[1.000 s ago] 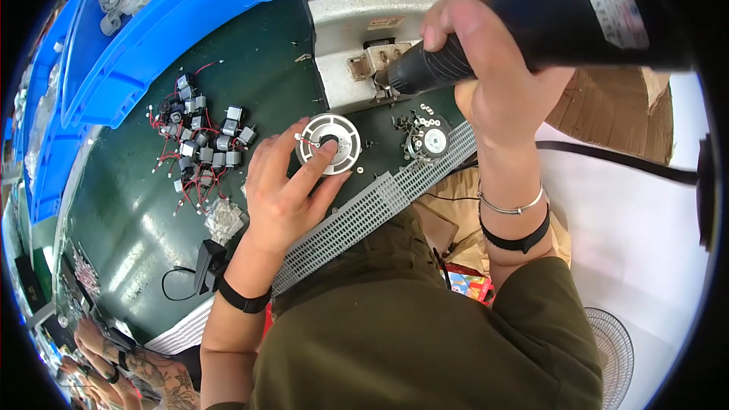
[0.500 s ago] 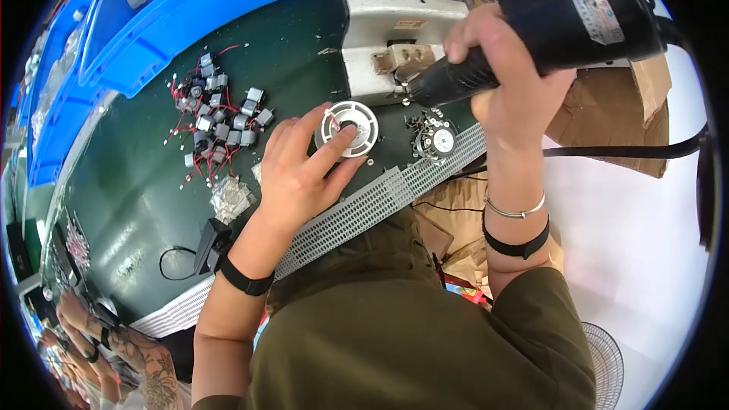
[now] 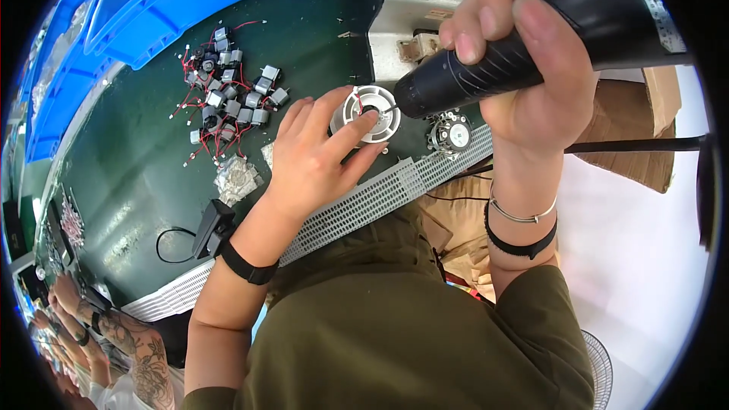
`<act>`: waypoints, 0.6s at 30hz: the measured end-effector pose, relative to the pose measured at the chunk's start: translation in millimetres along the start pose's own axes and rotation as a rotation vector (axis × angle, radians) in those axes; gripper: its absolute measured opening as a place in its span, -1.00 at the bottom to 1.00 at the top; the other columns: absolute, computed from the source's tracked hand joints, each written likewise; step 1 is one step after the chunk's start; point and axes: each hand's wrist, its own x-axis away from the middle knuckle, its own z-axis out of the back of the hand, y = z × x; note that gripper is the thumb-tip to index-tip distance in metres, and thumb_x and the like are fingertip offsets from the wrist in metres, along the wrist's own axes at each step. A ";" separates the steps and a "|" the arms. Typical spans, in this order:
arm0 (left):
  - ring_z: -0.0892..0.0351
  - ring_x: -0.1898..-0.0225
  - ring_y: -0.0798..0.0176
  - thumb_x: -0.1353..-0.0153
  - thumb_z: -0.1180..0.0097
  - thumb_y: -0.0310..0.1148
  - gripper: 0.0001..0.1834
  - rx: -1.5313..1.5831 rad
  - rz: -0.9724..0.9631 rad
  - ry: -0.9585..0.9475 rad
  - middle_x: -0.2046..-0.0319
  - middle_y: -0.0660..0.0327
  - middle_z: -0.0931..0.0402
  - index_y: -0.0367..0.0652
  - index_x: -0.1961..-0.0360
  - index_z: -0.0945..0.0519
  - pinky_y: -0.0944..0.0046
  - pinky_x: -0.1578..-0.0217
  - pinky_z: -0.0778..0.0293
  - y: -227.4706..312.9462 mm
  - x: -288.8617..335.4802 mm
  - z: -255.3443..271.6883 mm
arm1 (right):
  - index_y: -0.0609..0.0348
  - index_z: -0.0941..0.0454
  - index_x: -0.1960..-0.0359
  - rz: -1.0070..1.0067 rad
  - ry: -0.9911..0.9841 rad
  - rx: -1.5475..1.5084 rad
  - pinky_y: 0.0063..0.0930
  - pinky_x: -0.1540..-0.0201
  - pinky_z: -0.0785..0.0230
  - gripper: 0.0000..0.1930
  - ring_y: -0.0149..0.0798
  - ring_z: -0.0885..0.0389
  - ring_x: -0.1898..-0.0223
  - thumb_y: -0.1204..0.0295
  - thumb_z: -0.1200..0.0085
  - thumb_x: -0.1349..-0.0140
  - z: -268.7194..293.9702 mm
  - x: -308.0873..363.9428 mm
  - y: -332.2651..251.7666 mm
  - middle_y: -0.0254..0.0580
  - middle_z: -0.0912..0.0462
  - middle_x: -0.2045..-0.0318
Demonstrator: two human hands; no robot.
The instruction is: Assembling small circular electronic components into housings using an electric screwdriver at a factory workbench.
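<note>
My right hand (image 3: pixel 524 68) is wrapped round a black electric screwdriver (image 3: pixel 471 76), tilted so its thin bit points down and left. The bit's tip is at the inside of a round white plastic housing (image 3: pixel 395 123). My left hand (image 3: pixel 315 148) grips that housing on the green table, index finger pressing on a small dark part at its middle, where a red wire shows. Just right of the housing stands a round magnetic-looking holder (image 3: pixel 456 135) covered with small screws. What lies under my left fingertip is hidden.
Several small grey motors (image 3: pixel 235 99) with red wires lie in a pile at the left. Beside them is a clear plastic bag (image 3: pixel 237 181). Blue bins (image 3: pixel 205 4) stand behind, a white machine (image 3: pixel 391 23) at the back, a cardboard box (image 3: pixel 626 137) right. A co-worker's tattooed arm (image 3: pixel 137 342) shows lower left.
The screwdriver has come from the white machine's front over to the housing, its bit now inside. My left hand keeps its hold on the housing. The whole view has shifted slightly.
</note>
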 end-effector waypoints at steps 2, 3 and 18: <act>-0.50 0.28 0.07 0.17 -0.35 -0.25 -0.64 0.004 -0.002 0.009 0.12 0.13 -0.47 -0.02 0.27 -0.61 0.05 0.14 -0.43 -1.8 0.1 -1.0 | 0.26 -0.35 0.15 0.019 0.008 -0.011 -0.26 0.24 -0.31 -0.76 -0.28 -0.42 0.45 0.40 0.20 -0.21 -2.5 -0.8 2.1 -0.20 -0.40 0.43; -0.51 0.28 0.07 0.17 -0.35 -0.25 -0.64 0.008 -0.009 0.018 0.12 0.13 -0.47 -0.01 0.27 -0.60 0.05 0.14 -0.43 -2.4 0.2 -1.3 | 0.26 -0.30 0.07 0.021 0.008 0.010 -0.26 0.24 -0.31 -0.73 -0.28 -0.42 0.46 0.42 0.19 -0.21 -1.6 -0.6 3.0 -0.19 -0.40 0.45; -0.52 0.26 0.05 0.16 -0.35 -0.24 -0.63 0.042 0.029 0.006 0.10 0.11 -0.47 0.00 0.25 -0.59 0.01 0.15 -0.44 -1.9 2.7 -3.0 | 0.34 -0.19 0.03 -0.071 0.361 0.127 -0.47 0.50 -0.37 -0.48 -0.30 -0.46 0.61 0.48 -0.22 -0.04 -43.2 0.2 8.6 -0.19 -0.43 0.62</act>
